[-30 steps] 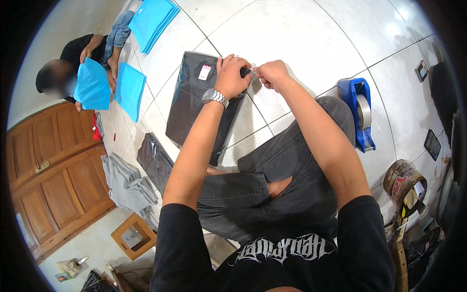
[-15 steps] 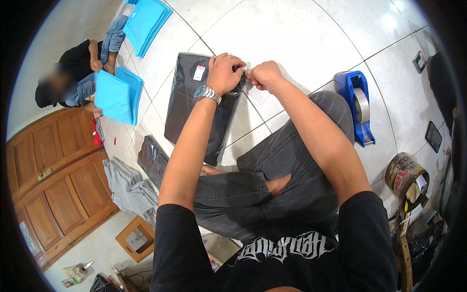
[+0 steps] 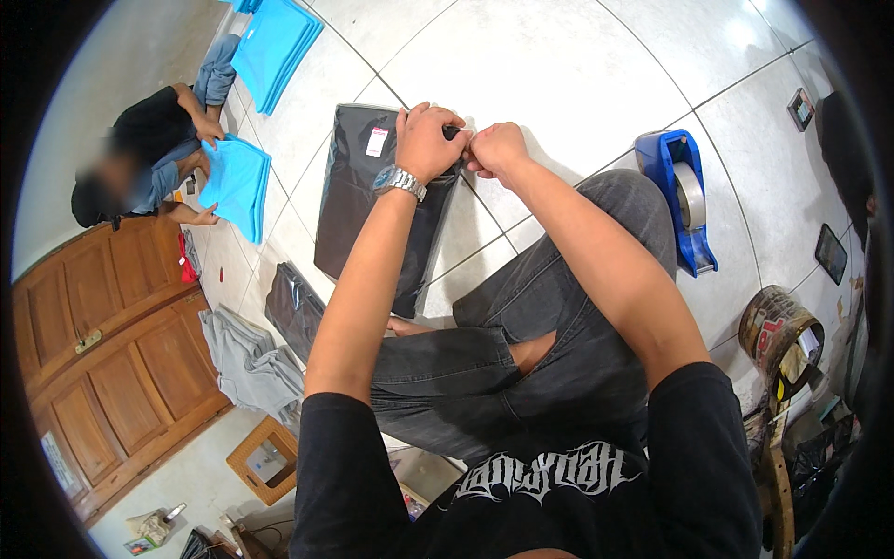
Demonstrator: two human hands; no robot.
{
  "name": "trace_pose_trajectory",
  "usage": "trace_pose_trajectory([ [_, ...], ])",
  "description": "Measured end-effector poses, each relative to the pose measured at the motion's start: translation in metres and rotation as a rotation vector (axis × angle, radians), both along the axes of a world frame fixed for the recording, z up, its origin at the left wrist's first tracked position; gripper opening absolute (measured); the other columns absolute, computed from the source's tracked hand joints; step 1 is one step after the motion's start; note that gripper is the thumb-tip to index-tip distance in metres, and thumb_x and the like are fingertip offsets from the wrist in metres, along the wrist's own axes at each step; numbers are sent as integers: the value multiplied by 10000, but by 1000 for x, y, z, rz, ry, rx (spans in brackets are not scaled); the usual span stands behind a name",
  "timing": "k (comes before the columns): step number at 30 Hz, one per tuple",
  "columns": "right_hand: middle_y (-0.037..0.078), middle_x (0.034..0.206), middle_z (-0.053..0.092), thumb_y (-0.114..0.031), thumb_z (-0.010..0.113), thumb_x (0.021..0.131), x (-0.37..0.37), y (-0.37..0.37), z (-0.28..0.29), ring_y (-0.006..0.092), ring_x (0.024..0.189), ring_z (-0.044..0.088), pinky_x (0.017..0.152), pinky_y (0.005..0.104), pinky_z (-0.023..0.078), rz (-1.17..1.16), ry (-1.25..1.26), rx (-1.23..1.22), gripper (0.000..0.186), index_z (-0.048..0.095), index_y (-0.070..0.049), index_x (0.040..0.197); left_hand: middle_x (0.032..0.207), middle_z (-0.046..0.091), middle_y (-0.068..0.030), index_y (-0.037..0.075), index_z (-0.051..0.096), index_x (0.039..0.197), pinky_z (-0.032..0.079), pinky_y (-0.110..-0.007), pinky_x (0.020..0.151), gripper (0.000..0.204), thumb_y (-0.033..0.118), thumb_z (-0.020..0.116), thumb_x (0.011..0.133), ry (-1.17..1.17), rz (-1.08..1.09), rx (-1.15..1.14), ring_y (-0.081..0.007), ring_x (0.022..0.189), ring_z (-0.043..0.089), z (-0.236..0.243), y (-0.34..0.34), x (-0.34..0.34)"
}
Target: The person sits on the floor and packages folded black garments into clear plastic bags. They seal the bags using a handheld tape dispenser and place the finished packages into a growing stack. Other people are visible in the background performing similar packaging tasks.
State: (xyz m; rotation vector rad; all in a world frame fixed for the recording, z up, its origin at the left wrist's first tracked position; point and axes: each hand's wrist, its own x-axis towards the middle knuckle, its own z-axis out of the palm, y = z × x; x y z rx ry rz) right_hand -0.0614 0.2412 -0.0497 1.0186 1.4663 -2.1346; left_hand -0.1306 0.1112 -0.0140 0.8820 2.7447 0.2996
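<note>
Left hand (image 3: pixel 430 142) is laid over the one o'clock corner of a plastic-wrapped folded dark garment (image 3: pixel 358 210), its fingers bent and its thumb and forefinger held close together; whether anything is pinched there cannot be told. Right hand (image 3: pixel 495 149) is curled into a loose fist just off that corner, its fingertips placed right beside the left thumb; what may be gripped is hidden by the fingers. The wrapped garment is laid flat on the tiled floor (image 3: pixel 549 74), between ten and eleven o'clock from the view's centre, and is marked with a white-and-red label (image 3: pixel 376 142). It is partly covered by the left forearm, on whose wrist a metal watch (image 3: pixel 399 183) is worn. At two o'clock a blue tape dispenser (image 3: pixel 666 172) is seen, loaded with a tape roll (image 3: pixel 690 196). At ten o'clock a bright blue folded cloth (image 3: pixel 238 186) is handled by a co-worker (image 3: pixel 158 130).
</note>
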Motion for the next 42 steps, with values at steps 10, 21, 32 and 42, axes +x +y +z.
trace_pose_trajectory([
  [10, 177, 849, 766, -102, 710, 861, 11, 2, -1, 287, 741, 775, 777, 400, 608, 469, 136, 807, 150, 708, -27, 991, 1474, 586, -161, 117, 644, 1363, 215, -661, 1248, 611, 251, 800, 788, 179, -86, -120, -406, 1483, 417, 3, -1, 17],
  [21, 235, 1037, 749, -81, 708, 821, 16, -3, 25, 364, 1037, 731, 905, 474, 578, 827, 323, 951, 231, 714, -28, 1045, 1760, 67, -248, 98, 141, 1697, 108, -712, 1246, 1477, 697, 915, 591, 18, 234, -291, -451, 1625, 68, 40, -188, 109],
  [32, 188, 907, 750, -194, 729, 910, 61, 5, 56, 407, 902, 728, 798, 495, 570, 851, 631, 1140, 188, 701, -22, 981, 1724, 110, -331, 96, 123, 1702, 378, -720, 1132, 1497, 891, 774, 613, -84, 624, -308, -561, 1569, 181, 34, -143, 91],
  [42, 214, 1098, 751, -253, 757, 947, 321, 226, 70, 336, 1036, 704, 926, 428, 542, 240, 11, 1278, 423, 698, 59, 1225, 1776, 65, -181, 251, 182, 1707, 140, -806, 1183, 1373, 825, 802, 624, -23, 277, -103, -471, 1619, 49, 14, -114, 126],
])
